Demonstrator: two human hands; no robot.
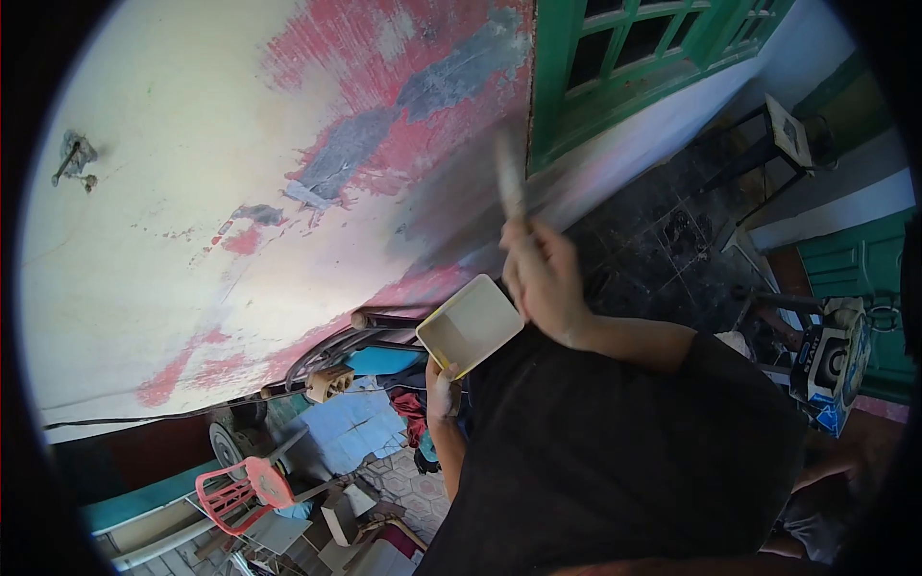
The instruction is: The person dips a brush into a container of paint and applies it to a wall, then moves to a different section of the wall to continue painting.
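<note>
Right hand grip: the right hand is closing round the handle of a pale tool — probably a brush or scraper, motion-blurred, so I cannot tell which.
Left hand grip: the left hand is gripping a small white tray from beneath, its open side facing up.
Tool axis: the tool is pointing up from the fist, its tip touching or nearly touching the wall by the grey patch.
Tray from wall: it is sitting just below the wall's lower edge, right beside the right wrist.
Nearer hand: the right hand is nearer the wall; the left is hanging back, lower.
Wall surroundings: a green window frame is standing to the wall's right; a red plastic chair is sitting well below it.
Hidden: the left fingers are tucked behind the tray, and the dark shirt is covering both upper arms.
</note>
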